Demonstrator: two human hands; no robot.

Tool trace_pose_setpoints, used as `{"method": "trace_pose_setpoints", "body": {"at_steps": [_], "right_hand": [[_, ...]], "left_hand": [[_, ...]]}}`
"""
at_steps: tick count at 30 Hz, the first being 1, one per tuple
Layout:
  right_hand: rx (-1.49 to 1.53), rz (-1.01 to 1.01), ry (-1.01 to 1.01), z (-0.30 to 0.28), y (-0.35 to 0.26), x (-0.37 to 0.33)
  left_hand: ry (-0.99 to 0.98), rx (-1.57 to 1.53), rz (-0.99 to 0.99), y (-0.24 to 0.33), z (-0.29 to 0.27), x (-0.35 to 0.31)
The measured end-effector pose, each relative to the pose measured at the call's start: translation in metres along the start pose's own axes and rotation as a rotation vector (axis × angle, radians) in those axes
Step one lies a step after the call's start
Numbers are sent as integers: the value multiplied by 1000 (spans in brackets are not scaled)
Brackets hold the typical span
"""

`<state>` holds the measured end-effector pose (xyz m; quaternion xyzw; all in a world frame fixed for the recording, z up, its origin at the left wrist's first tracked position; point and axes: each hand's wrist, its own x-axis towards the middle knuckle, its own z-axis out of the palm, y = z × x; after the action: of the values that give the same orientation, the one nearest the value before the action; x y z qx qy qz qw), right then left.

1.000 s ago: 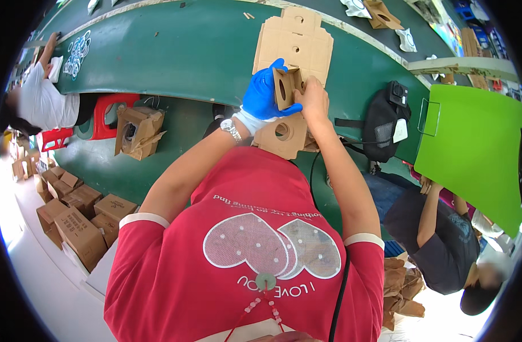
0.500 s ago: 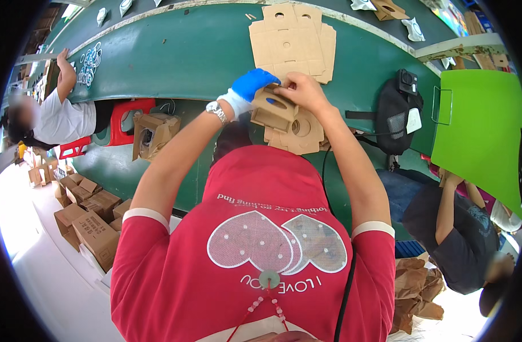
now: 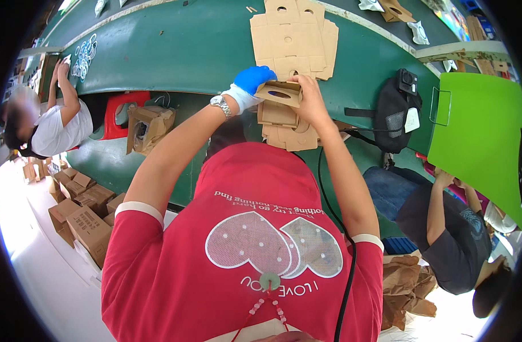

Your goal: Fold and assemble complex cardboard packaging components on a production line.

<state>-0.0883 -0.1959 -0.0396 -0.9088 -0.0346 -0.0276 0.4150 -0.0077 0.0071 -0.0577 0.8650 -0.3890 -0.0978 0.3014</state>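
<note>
landmark for all places: the stack of flat cardboard blanks (image 3: pixel 288 48) on the green table (image 3: pixel 175 57).

the part-folded box (image 3: pixel 277 114) is in your hands, just on your own side of the stack. your left hand (image 3: pixel 252 81), in a blue glove, closes on the box's upper left corner; its thumb is hidden, so the exact pinch cannot be confirmed. your bare right hand (image 3: pixel 309 98) pinches the right end of the oval-cut panel (image 3: pixel 265 92) at its upper edge.

progress, as judged: this box is partly formed. walls stand, and the oval-cut panel is raised at an angle above the tray-like part. closing the shape and seating its flaps appear to remain. whether any tab is locked cannot be told.

several blanks in the stack lie flat and unformed. a further flat blank (image 3: pixel 291 138) with a round cut-out lies nearer to you than the stack, partly under your box, likewise unfolded. you have no finished box within reach that can be identified.
</note>
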Motion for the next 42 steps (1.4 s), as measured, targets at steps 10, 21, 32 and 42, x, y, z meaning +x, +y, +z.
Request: {"method": "trace_pose_setpoints", "body": {"at_steps": [10,21,32,42], "right_hand": [[0,-113,60,-3,-9,18],[629,381,294,-26,-44,29],[194,676,564,-12,-24,-67],[-62,452,319,4,-27,-89]], "left_hand": [[81,-208,-301,16,-5,-15],[197,-1254,-901,42,-61,-14],[223,-1072,-468,38,-132,231],[412,-1330,-1045,57,-30,-42]]}}
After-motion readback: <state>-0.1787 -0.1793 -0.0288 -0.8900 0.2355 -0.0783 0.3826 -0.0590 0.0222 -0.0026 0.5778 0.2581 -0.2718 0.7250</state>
